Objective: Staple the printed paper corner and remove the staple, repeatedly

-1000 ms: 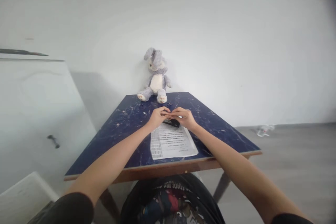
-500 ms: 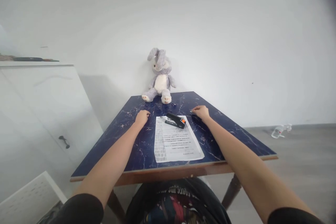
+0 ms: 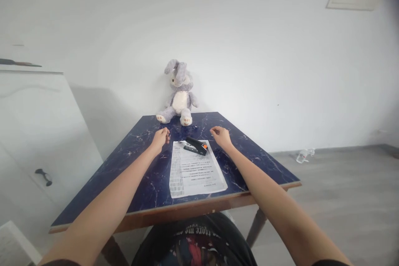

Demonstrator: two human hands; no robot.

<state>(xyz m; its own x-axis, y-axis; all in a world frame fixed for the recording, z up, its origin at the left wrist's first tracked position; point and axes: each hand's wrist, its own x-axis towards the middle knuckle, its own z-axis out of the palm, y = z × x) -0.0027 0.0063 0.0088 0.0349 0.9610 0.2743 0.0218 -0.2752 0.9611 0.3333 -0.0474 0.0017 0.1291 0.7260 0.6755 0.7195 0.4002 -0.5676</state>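
A black stapler point(image 3: 199, 146) with an orange patch lies on the upper part of a printed sheet of paper point(image 3: 199, 178). Its arms are spread apart, and a metal part juts out at its left end. My left hand point(image 3: 161, 138), fingers curled in, hovers by the sheet's top left corner, and I see nothing in it. On the other side, my right hand point(image 3: 221, 136) has thumb and fingers pinched together past the sheet's top right corner. Whatever may be between those fingertips is too small to make out. Neither hand touches the stapler.
A grey plush rabbit point(image 3: 180, 99) sits at the far edge of the dark blue marbled table point(image 3: 146, 191), against the white wall. To the left stands a white cabinet point(image 3: 37, 124) with a dark handle. A clear bottle point(image 3: 304, 156) is on the floor at right.
The view has turned a little to the right, so everything sits further left. My left hand has lifted slightly and turned. A small pale bit seen at my right fingertips before no longer shows.
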